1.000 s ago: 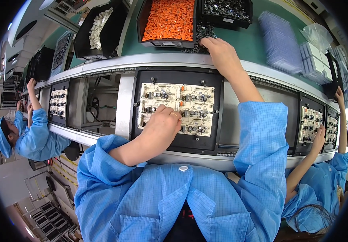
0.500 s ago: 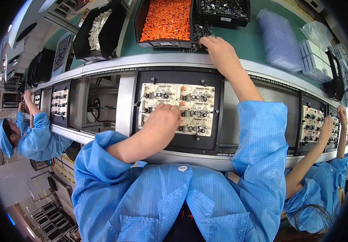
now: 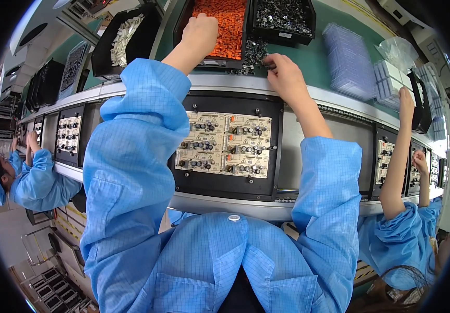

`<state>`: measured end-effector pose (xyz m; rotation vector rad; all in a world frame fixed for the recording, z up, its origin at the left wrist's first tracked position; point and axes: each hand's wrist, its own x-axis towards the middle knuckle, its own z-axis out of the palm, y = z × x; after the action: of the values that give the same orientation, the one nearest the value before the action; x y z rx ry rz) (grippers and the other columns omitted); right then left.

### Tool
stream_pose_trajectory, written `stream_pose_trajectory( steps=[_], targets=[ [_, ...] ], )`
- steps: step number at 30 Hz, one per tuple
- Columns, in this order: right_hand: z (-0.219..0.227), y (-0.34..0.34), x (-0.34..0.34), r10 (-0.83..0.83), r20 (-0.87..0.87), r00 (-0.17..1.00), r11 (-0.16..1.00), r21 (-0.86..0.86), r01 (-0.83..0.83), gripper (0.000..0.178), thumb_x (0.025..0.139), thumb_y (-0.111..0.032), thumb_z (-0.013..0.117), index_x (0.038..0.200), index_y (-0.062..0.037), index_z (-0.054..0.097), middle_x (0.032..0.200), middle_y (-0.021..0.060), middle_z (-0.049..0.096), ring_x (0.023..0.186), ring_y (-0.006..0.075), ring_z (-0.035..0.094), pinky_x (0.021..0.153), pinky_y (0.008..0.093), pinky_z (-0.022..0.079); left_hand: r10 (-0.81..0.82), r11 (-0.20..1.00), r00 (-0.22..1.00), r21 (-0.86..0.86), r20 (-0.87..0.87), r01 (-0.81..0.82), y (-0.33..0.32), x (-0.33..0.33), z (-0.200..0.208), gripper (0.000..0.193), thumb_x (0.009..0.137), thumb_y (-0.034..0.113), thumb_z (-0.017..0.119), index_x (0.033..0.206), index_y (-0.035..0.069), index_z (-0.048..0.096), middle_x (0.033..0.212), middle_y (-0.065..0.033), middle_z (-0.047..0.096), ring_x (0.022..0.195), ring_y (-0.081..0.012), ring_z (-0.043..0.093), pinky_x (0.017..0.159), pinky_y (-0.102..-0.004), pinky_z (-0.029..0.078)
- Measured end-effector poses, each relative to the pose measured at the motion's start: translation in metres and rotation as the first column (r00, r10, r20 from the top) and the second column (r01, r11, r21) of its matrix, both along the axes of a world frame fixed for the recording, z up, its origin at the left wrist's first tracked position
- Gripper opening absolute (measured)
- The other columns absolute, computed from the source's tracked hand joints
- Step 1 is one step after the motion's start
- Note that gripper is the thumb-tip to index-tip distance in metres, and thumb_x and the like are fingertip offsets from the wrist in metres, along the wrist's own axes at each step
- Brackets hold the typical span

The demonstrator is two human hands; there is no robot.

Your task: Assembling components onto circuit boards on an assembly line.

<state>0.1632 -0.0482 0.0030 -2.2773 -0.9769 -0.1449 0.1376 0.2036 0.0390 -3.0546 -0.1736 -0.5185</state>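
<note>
My left hand [image 3: 202, 35] reaches over the black bin of small orange parts [image 3: 230, 31], its fingers curled down toward them. Its fingertips are hidden, so what they hold does not show. At the edge of a loose pile of small black parts [image 3: 254, 55], my right hand [image 3: 287, 78] pinches a small dark component [image 3: 271, 66] between thumb and fingers. Below both hands lies a cream circuit board panel [image 3: 224, 141] in a black frame [image 3: 225, 187]. Capacitors and several orange parts stand on the panel.
A bin of black parts [image 3: 283, 18] and a bin of white parts [image 3: 127, 39] stand at the back. Clear plastic trays [image 3: 350, 62] are stacked at right. Co-workers sit on both sides; a hand [image 3: 406, 104] reaches toward white boxes [image 3: 390, 83]. A metal rail [image 3: 225, 82] crosses ahead.
My left hand has gone from the circuit board panel up to the orange parts bin. My right hand has drawn back slightly from the black pile, a dark component now showing in its fingers.
</note>
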Motion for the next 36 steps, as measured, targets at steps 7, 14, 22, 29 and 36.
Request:
stream_pose_trajectory(
  steps=[7, 14, 22, 29, 36],
  targets=[
    [0.018, -0.029, -0.008, 0.077, -0.455, 0.887, 0.966, 0.255, 0.047, 0.019, 0.083, 0.002, 0.059, 0.101, 0.0048, 0.065, 0.1, 0.0079, 0.063, 0.084, 0.0144, 0.065, 0.076, 0.0252, 0.052, -0.018, 0.986, 0.999, -0.164, 0.047, 0.025, 0.003, 0.003, 0.003, 0.011, 0.075, 0.0, 0.061, 0.084, -0.004, 0.066, 0.088, -0.0247, 0.065, 0.089, -0.0402, 0.064, 0.076, -0.0453, 0.055],
    [0.036, -0.046, -0.027, 0.144, -0.707, 0.693, 0.923, 0.348, 0.163, 0.018, 0.087, -0.003, 0.061, 0.102, 0.0065, 0.064, 0.098, 0.0088, 0.064, 0.085, 0.0145, 0.065, 0.078, 0.026, 0.052, 0.018, 0.962, 0.99, -0.272, 0.137, 0.02, 0.002, 0.007, 0.0, 0.013, 0.074, 0.006, 0.064, 0.081, -0.005, 0.065, 0.083, -0.0236, 0.066, 0.082, -0.0412, 0.065, 0.074, -0.0472, 0.054],
    [0.055, -0.083, -0.105, 0.207, -0.821, 0.531, 0.938, 0.322, 0.132, 0.018, 0.089, -0.004, 0.062, 0.104, 0.0051, 0.064, 0.089, 0.0087, 0.065, 0.076, 0.0131, 0.062, 0.07, 0.026, 0.052, 0.03, 0.937, 0.993, -0.348, 0.116, 0.012, 0.02, -0.001, 0.0, 0.017, 0.078, 0.015, 0.063, 0.084, -0.001, 0.066, 0.079, -0.0198, 0.066, 0.08, -0.0344, 0.065, 0.075, -0.0417, 0.051],
    [0.054, -0.098, -0.149, 0.161, -0.881, 0.445, 0.921, 0.296, 0.253, 0.014, 0.087, -0.001, 0.063, 0.099, 0.0052, 0.065, 0.088, 0.0078, 0.064, 0.074, 0.0125, 0.062, 0.068, 0.0246, 0.052, 0.055, 0.884, 0.993, -0.467, 0.101, -0.001, 0.023, -0.003, 0.006, 0.018, 0.078, 0.016, 0.066, 0.083, -0.001, 0.065, 0.077, -0.0183, 0.065, 0.075, -0.031, 0.064, 0.071, -0.0386, 0.05],
    [0.058, -0.09, -0.176, 0.013, -0.623, 0.782, 0.996, 0.08, 0.047, 0.01, 0.082, 0.006, 0.063, 0.091, 0.0047, 0.067, 0.091, 0.0099, 0.064, 0.077, 0.0156, 0.064, 0.067, 0.0262, 0.054, 0.093, 0.802, 0.986, -0.598, 0.138, 0.008, 0.026, -0.023, 0.021, 0.022, 0.075, 0.017, 0.071, 0.083, -0.001, 0.062, 0.078, -0.025, 0.063, 0.081, -0.0371, 0.064, 0.073, -0.0421, 0.05]
  ],
)
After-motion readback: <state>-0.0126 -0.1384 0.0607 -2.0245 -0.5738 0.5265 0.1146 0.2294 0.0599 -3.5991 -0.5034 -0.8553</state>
